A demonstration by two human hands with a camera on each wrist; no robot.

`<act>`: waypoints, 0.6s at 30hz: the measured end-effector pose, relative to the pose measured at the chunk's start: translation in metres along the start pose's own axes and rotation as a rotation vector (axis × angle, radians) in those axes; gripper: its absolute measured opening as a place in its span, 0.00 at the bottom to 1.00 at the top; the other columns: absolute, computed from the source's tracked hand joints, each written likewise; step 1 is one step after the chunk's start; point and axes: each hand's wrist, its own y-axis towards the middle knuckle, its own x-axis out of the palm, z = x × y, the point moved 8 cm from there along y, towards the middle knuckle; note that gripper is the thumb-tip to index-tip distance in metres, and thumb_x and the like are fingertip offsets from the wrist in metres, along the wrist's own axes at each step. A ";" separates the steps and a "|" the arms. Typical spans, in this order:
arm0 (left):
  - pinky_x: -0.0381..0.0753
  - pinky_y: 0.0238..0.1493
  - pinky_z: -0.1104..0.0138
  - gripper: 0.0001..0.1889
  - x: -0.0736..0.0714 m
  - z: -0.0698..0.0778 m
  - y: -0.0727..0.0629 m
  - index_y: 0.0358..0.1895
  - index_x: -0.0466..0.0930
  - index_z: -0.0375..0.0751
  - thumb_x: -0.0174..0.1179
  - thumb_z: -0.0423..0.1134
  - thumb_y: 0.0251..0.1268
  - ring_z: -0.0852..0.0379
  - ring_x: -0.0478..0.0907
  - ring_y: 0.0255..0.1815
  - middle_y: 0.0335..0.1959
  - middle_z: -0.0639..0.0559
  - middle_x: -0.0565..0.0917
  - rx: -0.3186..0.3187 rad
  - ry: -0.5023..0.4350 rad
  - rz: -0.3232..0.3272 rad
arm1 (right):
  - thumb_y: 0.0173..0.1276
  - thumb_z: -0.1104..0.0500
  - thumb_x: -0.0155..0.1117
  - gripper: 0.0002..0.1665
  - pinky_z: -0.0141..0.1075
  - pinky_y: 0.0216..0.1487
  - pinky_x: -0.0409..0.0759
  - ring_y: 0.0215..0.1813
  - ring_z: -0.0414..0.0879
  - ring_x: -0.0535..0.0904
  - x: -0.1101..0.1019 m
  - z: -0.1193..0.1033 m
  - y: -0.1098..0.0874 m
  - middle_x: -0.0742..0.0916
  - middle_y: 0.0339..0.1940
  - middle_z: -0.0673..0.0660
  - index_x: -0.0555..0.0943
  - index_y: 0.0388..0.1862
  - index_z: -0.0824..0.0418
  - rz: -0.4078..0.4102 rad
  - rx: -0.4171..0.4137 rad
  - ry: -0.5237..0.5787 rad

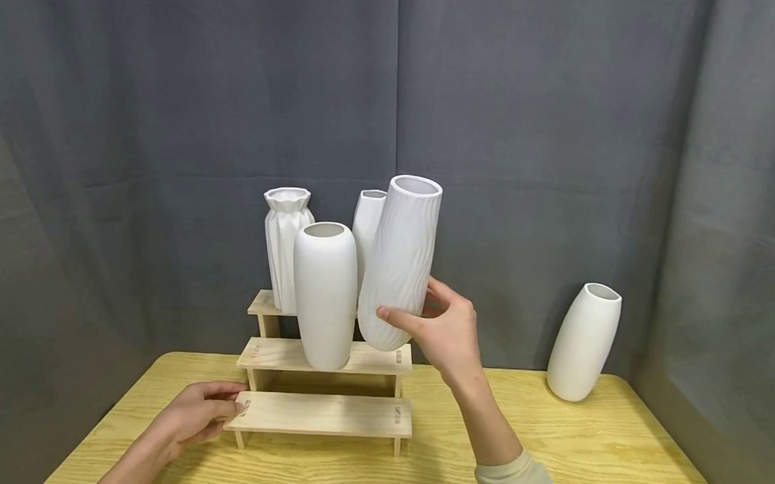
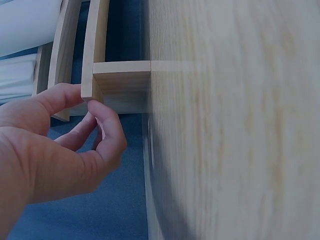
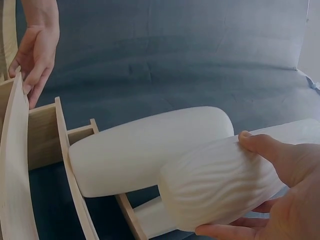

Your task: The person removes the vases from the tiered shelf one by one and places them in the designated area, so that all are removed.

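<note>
My right hand point(image 1: 445, 333) grips a white wavy-ribbed vase point(image 1: 402, 264) low on its body, thumb at the front and fingers behind. The vase tilts to the right, its base over the right end of the middle step of a three-step wooden stand point(image 1: 317, 415); in the right wrist view, a gap shows between that base and the step's board. My left hand point(image 1: 198, 413) pinches the left end of the lowest step, which the left wrist view shows between thumb and fingers. A smooth white vase point(image 1: 324, 297) stands upright on the middle step, next to the ribbed one.
On the top step stand a pleated vase point(image 1: 286, 245) at left and an angular vase point(image 1: 366, 230), partly hidden behind the ribbed one. Another white vase point(image 1: 584, 341) stands at the table's right rear. Grey curtains point(image 1: 558, 134) enclose the wooden table point(image 1: 547, 447) behind and at the sides.
</note>
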 end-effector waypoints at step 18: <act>0.77 0.28 0.67 0.27 -0.001 0.000 0.000 0.66 0.76 0.30 0.68 0.34 0.64 0.53 0.75 0.37 0.50 0.45 0.77 -0.019 0.004 0.001 | 0.42 0.48 0.90 0.44 0.46 0.39 0.86 0.43 0.51 0.87 -0.020 0.019 0.013 0.88 0.48 0.53 0.84 0.62 0.50 0.099 0.004 -0.123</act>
